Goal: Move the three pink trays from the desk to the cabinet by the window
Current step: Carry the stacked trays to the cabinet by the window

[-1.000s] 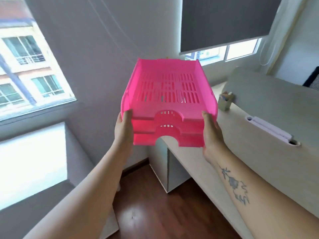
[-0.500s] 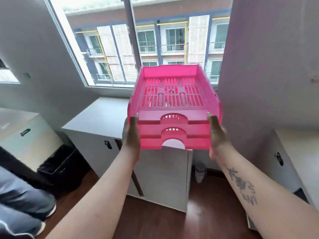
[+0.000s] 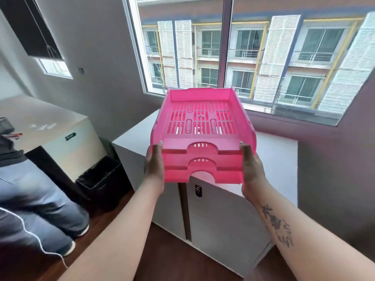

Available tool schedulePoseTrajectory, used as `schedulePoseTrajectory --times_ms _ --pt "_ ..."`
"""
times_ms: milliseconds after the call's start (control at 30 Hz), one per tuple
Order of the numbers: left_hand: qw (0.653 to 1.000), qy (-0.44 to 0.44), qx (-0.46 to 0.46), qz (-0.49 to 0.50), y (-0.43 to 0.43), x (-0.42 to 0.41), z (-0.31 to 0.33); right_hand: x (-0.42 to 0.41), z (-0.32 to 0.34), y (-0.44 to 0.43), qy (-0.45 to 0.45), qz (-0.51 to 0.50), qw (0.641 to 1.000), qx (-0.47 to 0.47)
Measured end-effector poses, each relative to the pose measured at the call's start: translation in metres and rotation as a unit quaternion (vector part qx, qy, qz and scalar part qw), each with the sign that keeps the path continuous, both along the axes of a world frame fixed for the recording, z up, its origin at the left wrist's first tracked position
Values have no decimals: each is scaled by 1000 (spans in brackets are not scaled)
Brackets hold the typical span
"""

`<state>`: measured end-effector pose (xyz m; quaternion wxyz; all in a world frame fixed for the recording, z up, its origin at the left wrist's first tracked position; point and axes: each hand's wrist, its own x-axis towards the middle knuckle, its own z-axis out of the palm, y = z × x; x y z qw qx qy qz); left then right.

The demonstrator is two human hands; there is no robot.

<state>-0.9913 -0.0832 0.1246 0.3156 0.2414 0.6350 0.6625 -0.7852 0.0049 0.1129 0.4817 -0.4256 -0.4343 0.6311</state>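
Between the two raised hands sits a stack of three pink trays [image 3: 203,136], nested one over another, held level in the air. Left hand [image 3: 155,167] grips the left front corner of the stack, thumb on top of the upper rim and fingers hidden beneath. Right hand [image 3: 251,169] grips the right front corner the same way; its forearm carries one dark tattoo [image 3: 278,226]. Three curved cut-outs show at the near face, one per tray. The stack hangs above the near edge of the white cabinet [image 3: 274,155], apart from its top. Nothing rests on the visible part of that top. The cabinet front shows two doors and one small dark handle [image 3: 198,191]. Behind it runs the large window [image 3: 253,47], divided into two panes by one dark upright bar.

Left of the cabinet, one black bin [image 3: 101,179] stands on the dark wood floor [image 3: 172,260], just beside a second pale unit [image 3: 50,130]. At the far left one other person's legs in blue jeans [image 3: 34,209] stand near that unit. One smaller window [image 3: 54,66] with a dark blind is set high in the left wall.
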Motion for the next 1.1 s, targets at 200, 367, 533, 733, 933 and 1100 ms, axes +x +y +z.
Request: schedulePoseTrajectory --times_ms 200,367,533,733,933,1100 --pt "999 -24 -17 -45 71 -39 -28 -35 -23 56 -25 -46 998 -25" --pt "997 -25 -35 -64 106 -33 -50 -30 -46 84 -44 -84 994 -44" --pt "997 -8 -23 -70 116 -18 -69 -15 -62 90 -61 -90 993 -43" --pt "995 47 -31 -87 118 -27 -56 8 -34 107 -116 -35 993 9" --pt "976 129 -117 -133 156 -59 8 9 29 157 -177 45 982 55" --pt "963 140 -182 -137 178 -65 26 -9 38 193 -322 63 945 12"
